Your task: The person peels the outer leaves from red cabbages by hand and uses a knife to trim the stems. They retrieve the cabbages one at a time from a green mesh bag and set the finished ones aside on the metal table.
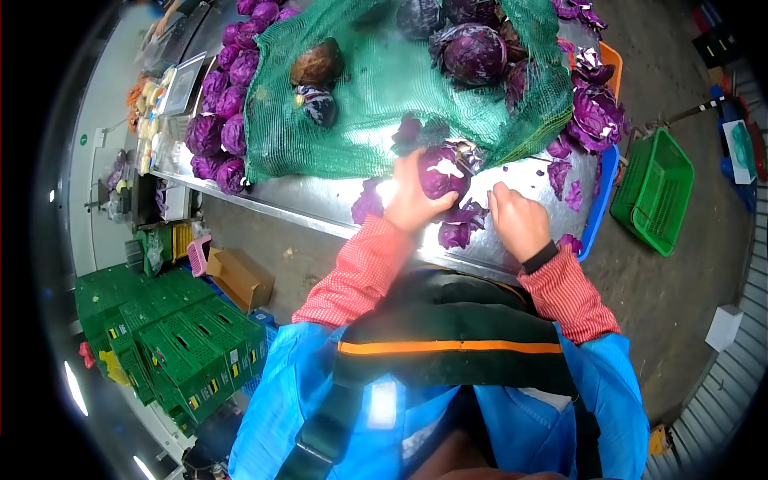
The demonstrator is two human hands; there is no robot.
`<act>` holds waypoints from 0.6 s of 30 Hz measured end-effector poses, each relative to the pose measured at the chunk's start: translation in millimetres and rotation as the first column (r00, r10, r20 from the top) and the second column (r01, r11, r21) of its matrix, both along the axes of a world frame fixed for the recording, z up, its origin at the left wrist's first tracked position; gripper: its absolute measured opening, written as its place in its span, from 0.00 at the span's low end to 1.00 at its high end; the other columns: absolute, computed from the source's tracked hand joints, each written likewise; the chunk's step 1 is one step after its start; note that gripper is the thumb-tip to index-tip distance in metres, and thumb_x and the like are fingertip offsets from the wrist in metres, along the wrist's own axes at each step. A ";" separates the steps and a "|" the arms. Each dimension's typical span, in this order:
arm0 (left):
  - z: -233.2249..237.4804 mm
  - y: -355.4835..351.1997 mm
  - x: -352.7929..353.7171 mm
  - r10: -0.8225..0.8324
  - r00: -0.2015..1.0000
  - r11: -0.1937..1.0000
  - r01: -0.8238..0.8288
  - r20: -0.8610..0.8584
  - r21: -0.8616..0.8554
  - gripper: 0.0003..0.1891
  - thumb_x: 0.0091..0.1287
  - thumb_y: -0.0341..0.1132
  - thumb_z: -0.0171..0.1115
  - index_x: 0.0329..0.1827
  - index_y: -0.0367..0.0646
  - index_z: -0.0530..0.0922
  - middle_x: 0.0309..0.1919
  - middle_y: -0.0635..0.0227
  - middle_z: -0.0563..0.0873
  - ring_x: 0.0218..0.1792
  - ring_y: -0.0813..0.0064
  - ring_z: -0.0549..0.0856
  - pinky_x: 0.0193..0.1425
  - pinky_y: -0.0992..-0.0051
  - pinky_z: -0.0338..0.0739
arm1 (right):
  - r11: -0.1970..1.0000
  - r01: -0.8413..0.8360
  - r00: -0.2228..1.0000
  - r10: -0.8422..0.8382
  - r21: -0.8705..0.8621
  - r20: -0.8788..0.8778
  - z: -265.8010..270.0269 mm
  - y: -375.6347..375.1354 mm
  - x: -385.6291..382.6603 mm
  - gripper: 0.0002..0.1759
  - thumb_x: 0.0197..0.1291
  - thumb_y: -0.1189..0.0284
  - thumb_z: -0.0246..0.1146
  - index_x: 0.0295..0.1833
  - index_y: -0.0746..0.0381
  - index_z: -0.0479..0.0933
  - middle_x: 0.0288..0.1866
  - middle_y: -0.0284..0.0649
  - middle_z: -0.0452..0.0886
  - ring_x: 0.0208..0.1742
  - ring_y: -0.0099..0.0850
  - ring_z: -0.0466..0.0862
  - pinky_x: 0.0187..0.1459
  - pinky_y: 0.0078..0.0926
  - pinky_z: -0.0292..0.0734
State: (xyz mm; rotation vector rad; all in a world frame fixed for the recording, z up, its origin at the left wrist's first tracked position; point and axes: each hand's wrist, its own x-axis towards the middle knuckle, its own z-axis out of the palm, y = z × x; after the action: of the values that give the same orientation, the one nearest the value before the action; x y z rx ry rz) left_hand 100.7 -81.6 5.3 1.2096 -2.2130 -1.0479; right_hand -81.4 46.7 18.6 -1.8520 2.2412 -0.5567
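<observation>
My left hand point(412, 196) is wrapped round a red cabbage point(439, 178) near the front edge of the steel table point(320, 210). A pale patch shows on that cabbage's top. Just right of it, my right hand point(518, 221) is closed, its fingers curled; what it holds, if anything, is hidden. Loose purple leaves point(454, 234) lie below the cabbage, between my hands. Behind them a green mesh sack point(376, 104) is spread over the table, with several darker cabbages point(475, 54) on or in it.
Several red cabbages point(230, 100) line the table's left side. At the right edge, torn leaves and a leafy heap point(596, 118) lie by a blue crate point(602, 210). A green basket point(654, 192) stands on the floor to the right. Stacked green crates point(172, 340) and a cardboard box point(238, 278) are at left.
</observation>
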 end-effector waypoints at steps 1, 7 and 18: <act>0.8 1.5 -0.2 -0.001 1.000 1.000 0.001 -0.007 0.001 0.50 0.45 0.44 0.79 0.71 0.36 0.61 0.57 0.48 0.68 0.60 0.51 0.74 0.67 0.61 0.72 | 1.000 0.003 1.000 -0.003 0.029 -0.006 4.2 6.5 3.4 0.10 0.68 0.66 0.58 0.39 0.61 0.71 0.25 0.47 0.81 0.24 0.49 0.82 0.26 0.45 0.78; 3.3 10.0 -9.4 -0.002 1.000 0.994 0.005 0.019 -0.113 0.49 0.45 0.43 0.79 0.69 0.33 0.63 0.56 0.48 0.69 0.59 0.51 0.74 0.66 0.61 0.74 | 0.993 0.059 0.994 -0.048 0.100 -0.103 -1.6 19.7 0.7 0.11 0.68 0.65 0.58 0.34 0.60 0.77 0.27 0.46 0.83 0.25 0.43 0.84 0.27 0.38 0.80; 0.8 19.2 -13.5 0.004 0.999 0.992 -0.010 -0.042 -0.123 0.50 0.44 0.41 0.80 0.70 0.35 0.62 0.56 0.48 0.69 0.57 0.51 0.75 0.65 0.62 0.75 | 0.963 0.118 0.985 -0.144 0.243 0.093 -57.2 -9.1 -44.0 0.16 0.72 0.62 0.53 0.44 0.64 0.76 0.33 0.56 0.84 0.31 0.54 0.84 0.35 0.52 0.79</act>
State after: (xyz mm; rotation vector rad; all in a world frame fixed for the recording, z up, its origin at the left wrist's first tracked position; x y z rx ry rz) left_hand 87.2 -62.4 6.1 1.1313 -2.2047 -0.9115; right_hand -125.4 37.6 -38.6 -1.5295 2.2574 -0.3802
